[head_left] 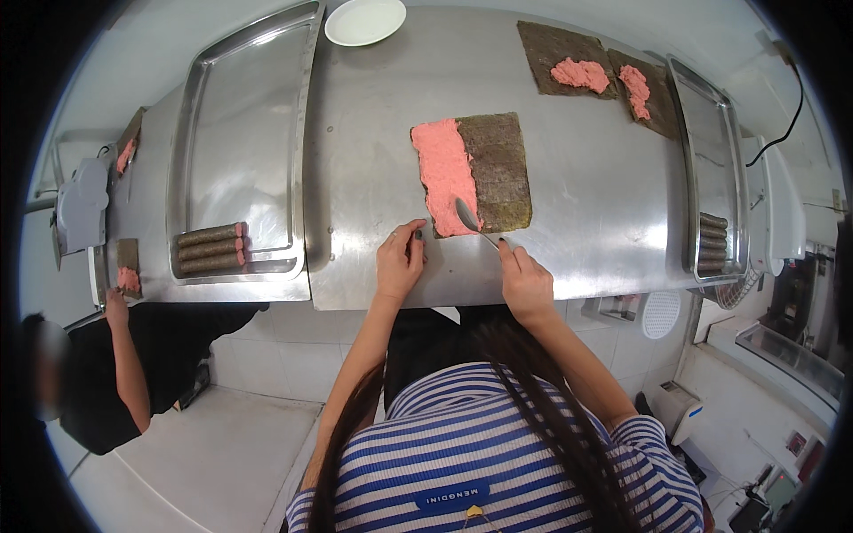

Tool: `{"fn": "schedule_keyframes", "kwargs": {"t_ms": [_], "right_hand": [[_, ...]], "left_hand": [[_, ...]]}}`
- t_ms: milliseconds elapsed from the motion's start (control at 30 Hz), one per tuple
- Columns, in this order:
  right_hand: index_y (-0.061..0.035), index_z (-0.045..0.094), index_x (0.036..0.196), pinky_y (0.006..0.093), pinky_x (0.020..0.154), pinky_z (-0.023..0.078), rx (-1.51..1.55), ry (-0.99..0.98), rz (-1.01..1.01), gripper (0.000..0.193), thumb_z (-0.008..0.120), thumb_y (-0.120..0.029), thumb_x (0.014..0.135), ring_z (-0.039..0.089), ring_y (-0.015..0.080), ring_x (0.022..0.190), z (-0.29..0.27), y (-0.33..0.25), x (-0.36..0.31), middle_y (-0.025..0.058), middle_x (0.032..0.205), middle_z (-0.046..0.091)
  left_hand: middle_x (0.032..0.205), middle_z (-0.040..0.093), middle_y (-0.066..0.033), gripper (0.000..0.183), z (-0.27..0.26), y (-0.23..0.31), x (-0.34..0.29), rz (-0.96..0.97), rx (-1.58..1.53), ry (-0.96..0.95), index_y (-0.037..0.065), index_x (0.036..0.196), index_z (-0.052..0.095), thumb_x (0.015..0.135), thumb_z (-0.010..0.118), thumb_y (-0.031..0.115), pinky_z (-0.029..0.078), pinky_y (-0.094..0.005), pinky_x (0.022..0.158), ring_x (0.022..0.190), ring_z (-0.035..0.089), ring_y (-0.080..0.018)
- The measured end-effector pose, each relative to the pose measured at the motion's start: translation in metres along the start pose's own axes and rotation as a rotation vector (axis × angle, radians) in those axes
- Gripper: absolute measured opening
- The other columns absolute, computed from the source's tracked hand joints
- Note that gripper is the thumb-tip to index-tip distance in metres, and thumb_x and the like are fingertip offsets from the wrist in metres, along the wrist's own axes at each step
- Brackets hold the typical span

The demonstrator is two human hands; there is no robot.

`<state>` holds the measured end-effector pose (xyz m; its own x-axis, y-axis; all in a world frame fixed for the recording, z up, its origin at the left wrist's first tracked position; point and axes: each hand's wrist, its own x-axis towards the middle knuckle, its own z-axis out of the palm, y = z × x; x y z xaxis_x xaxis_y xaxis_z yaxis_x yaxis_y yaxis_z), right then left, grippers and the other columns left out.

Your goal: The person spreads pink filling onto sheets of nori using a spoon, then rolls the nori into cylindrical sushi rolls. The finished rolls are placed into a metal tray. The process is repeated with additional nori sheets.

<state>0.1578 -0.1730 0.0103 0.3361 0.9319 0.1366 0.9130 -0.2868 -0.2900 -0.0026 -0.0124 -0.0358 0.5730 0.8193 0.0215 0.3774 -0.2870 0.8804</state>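
Observation:
A sheet of dark green seaweed lies flat on the steel table before me. Pink meat paste covers its left half in an even layer. My right hand is closed round the handle of a metal spoon, whose bowl rests on the paste near the sheet's front edge. Just off the sheet's near left corner is my left hand, loosely bent with the fingers somewhat apart and nothing visible in it.
A steel tray at left holds seaweed rolls; another tray with rolls stands at right. Two seaweed sheets with pink lumps lie far right. A white bowl is at the back. At far left works another person.

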Motion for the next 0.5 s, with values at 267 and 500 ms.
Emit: {"fn": "schedule_keyframes", "kwargs": {"t_ms": [267,500], "right_hand": [[-0.0004,0.055,0.117,0.035,0.055,0.05,0.09,-0.044,-0.091,0.04,0.053,-0.006,0.078,0.06,0.0242,0.066,0.018,-0.019,-0.008,0.0087,0.084,0.051],[-0.0054,0.064,0.11,0.0364,0.055,0.047,0.309,0.01,-0.014,0.032,0.058,-0.003,0.079,0.057,0.0254,0.062,-0.03,0.0,0.015,0.0086,0.075,0.053]], "left_hand": [[0.077,0.059,-0.0095,0.024,0.0,0.001,-0.001,-0.036,-0.084,-0.011,0.002,0.106,0.062,0.085,0.05,0.001,0.049,-0.0288,0.054,0.054,0.06,-0.0161],[0.086,0.06,-0.0084,0.026,0.0,-0.001,-0.001,-0.064,-0.125,0.026,0.003,0.11,0.055,0.084,0.054,0.001,0.05,-0.0301,0.055,0.056,0.061,-0.0165]]}}
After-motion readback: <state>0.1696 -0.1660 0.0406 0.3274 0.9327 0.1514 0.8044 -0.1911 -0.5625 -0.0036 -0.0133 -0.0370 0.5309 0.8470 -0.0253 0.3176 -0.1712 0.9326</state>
